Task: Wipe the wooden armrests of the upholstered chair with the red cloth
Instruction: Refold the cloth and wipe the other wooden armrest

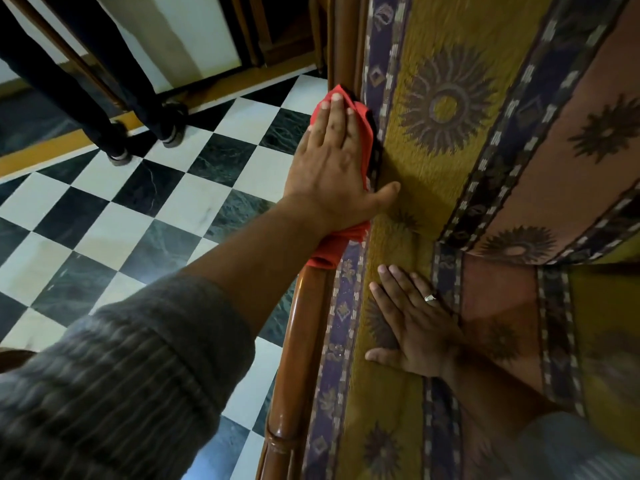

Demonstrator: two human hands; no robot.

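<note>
The chair's wooden armrest (301,341) runs from the bottom middle up to the top of the view, glossy and brown. The red cloth (362,123) is draped over it about halfway up. My left hand (332,164) lies flat on the cloth and presses it against the rail, with the thumb hooked over onto the fabric side. A fold of cloth sticks out under my wrist. My right hand (415,327), with a ring on it, rests flat and spread on the yellow patterned upholstery (446,109) beside the rail, holding nothing.
A black-and-white checkered floor (138,209) lies to the left of the chair. A person's legs in dark trousers (138,109) stand at the upper left beside wooden furniture legs (86,71). More wooden furniture (277,36) stands at the top.
</note>
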